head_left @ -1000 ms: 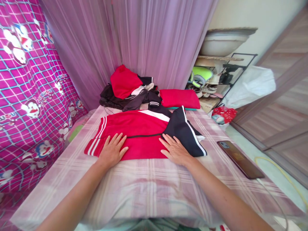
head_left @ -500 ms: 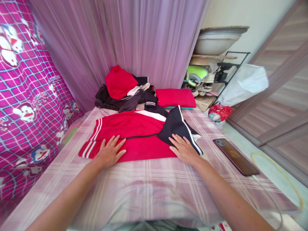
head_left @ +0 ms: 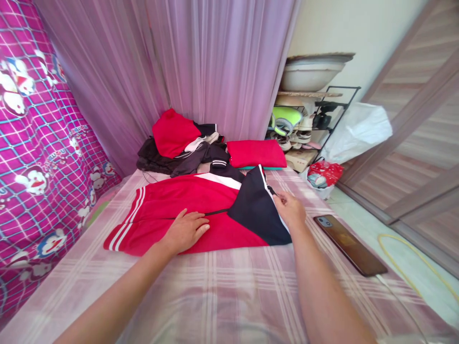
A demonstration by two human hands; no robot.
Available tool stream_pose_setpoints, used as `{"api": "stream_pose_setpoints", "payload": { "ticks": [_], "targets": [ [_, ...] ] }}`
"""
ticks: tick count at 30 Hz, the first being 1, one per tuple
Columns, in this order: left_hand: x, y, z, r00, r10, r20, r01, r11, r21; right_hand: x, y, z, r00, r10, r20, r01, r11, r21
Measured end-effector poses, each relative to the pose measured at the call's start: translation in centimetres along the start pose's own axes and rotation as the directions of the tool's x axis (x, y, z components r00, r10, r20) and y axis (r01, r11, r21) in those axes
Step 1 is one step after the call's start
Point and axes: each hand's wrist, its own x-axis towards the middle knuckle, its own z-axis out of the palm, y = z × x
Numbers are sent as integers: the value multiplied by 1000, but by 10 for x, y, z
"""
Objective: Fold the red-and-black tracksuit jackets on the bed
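Observation:
A red zip jacket (head_left: 172, 210) with white stripes lies flat on the pink plaid bed (head_left: 222, 291). Its navy sleeve (head_left: 256, 215) with a white stripe is folded across the right side. My left hand (head_left: 186, 230) rests flat on the red front near the zip, fingers stretched out. My right hand (head_left: 291, 210) is closed in a pinch on the right edge of the navy sleeve.
A heap of red and dark clothes (head_left: 181, 143) and a folded red garment (head_left: 255, 153) lie at the far end by the purple curtain. A phone (head_left: 349, 243) lies on the bed at the right. A shoe rack (head_left: 310, 126) and bags stand beyond.
My right hand left the jacket's lower edge, moved right and up, and pinched the navy sleeve's edge. My left hand slid right toward the zip. The view shifted slightly.

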Motion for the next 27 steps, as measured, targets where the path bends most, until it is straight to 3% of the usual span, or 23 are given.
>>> {"api": "stream_pose_setpoints", "payload": {
  "ticks": [4, 8, 12, 16, 20, 24, 27],
  "targets": [
    [33, 7, -25, 998, 70, -2, -69, 997, 26, 0, 16, 6, 986, -92, 137, 76, 990, 120],
    [87, 36, -48, 970, 237, -49, -227, 961, 157, 1, 16, 9, 935, -348, 68, 328, 922, 205],
    [147, 75, -52, 890, 443, -107, -389, 862, 326, -4, 6, 9, 809, -588, 17, 583, 805, 108],
    [191, 94, -46, 796, 604, -29, -533, 723, 439, -12, 0, 8, 756, -653, 47, 650, 757, 65],
    [215, 82, -49, 767, 641, -29, -559, 689, 461, -11, 5, 7, 767, -638, 67, 633, 770, 84],
    [222, 48, -70, 808, 584, -79, -516, 766, 382, -6, 13, 5, 773, -631, 70, 622, 775, 113],
    [213, 18, -89, 845, 531, -69, -453, 778, 435, -5, 18, 4, 786, -615, 58, 608, 786, 111]
  ]
}}
